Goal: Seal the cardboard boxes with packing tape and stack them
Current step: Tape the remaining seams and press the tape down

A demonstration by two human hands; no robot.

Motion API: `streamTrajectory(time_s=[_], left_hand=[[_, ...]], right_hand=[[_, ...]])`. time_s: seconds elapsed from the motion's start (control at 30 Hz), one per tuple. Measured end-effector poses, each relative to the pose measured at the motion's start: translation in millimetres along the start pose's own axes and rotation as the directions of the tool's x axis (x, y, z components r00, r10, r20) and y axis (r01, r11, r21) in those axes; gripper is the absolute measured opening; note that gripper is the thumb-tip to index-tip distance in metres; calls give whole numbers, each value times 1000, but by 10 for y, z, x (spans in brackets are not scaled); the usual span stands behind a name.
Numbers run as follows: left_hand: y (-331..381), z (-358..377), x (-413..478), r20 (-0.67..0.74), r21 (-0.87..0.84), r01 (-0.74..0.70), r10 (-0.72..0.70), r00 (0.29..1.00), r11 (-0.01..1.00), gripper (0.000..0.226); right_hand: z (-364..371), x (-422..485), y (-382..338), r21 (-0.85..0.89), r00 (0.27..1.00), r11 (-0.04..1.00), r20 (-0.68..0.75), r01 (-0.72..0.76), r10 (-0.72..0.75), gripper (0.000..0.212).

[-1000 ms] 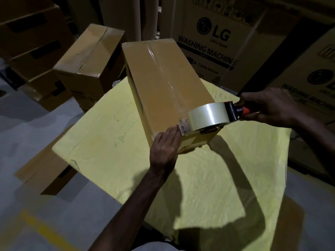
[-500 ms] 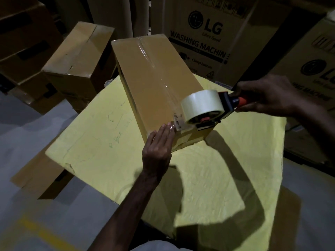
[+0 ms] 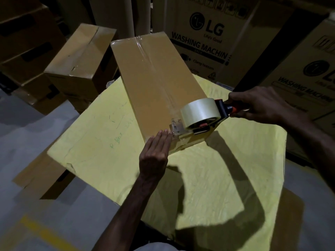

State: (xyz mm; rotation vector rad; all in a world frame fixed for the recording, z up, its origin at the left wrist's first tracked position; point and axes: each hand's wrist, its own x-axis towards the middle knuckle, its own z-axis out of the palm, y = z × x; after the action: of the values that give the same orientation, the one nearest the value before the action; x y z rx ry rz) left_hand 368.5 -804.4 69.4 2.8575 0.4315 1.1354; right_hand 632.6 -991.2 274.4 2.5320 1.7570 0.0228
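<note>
- Dim warehouse, yellow table (image 3: 101, 142): cardboard box (image 3: 134, 78) lies mid-frame.
- Orange-handled tape dispenser (image 3: 201, 113) is gripped by right hand (image 3: 262, 104); box end is pressed by left hand (image 3: 155, 153) (fingers straight).
- Risk: tape (image 3: 155, 77) torn crooked if dispenser is twisted.

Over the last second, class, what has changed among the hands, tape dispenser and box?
Nothing has visibly moved relative to the cardboard box; only the view shifted slightly. The right hand still grips the tape dispenser at the box's near top edge, and the left hand still rests flat against its near end.
</note>
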Motion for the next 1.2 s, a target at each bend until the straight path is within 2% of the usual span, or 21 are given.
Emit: streamTrajectory(time_s=[0.17, 0.27, 0.33, 0.47, 0.6, 0.7, 0.83, 0.9, 1.07, 1.2], left_hand=[[-107, 36, -48, 2, -23, -15, 15, 1000, 1000, 37], [-244, 25, -137, 21, -32, -16, 17, 1000, 999, 53], [-346, 17, -167, 40, -30, -32, 33, 999, 999, 59], [-818, -114, -150, 124, -40, -5, 10, 992, 999, 66], [-1186, -266, -30, 164, -26, 71, -66, 984, 997, 56], [-1017, -235, 26, 133, -38, 129, -123, 983, 991, 52], [-362, 38, 96, 105, -169, -41, 59, 993, 985, 56], [-61, 168, 238, 129, -202, -37, 64, 990, 979, 58], [209, 374, 386, 81, -141, -77, 89, 993, 987, 41], [55, 429, 337, 21, -57, -156, 157, 987, 986, 55]], right_hand=[[-36, -139, 202, -44, 997, 996, -18, -72, 71, 41], [-77, -346, 479, -47, 980, 979, -35, -197, 195, 50], [-49, -424, 530, 13, 970, 971, -31, -240, 240, 48], [134, -415, 323, 164, 970, 957, 0, -239, 242, 39], [302, -394, 33, 191, 974, 962, -83, -194, 213, 38], [414, -454, -58, 203, 959, 956, -145, -212, 243, 42], [493, -521, -64, 283, 939, 931, -185, -231, 290, 45], [495, -513, -59, 288, 938, 927, -175, -240, 298, 45], [510, -502, -1, 318, 945, 917, -136, -241, 296, 42], [576, -521, 66, 400, 943, 883, -111, -245, 313, 41]])
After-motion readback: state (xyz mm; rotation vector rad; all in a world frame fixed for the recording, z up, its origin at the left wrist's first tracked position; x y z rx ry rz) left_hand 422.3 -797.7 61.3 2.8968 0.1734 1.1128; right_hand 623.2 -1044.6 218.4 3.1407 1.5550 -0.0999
